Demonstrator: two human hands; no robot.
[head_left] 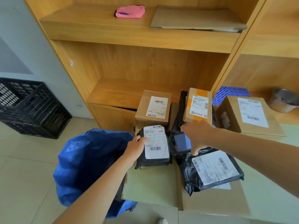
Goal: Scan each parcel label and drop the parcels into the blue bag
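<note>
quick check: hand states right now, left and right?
Left hand: grips the left edge of the small black poly-bag parcel.
Right hand: holds the handheld scanner, fingers curled around it.

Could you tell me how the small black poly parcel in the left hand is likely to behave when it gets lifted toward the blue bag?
The small black poly parcel looks soft-wrapped, so it will probably sag rather than stay stiff. Its glossy film may be slippery under the left hand. Lying flat, it seems unlikely to roll, and the blue bag sits close beside it.
</note>
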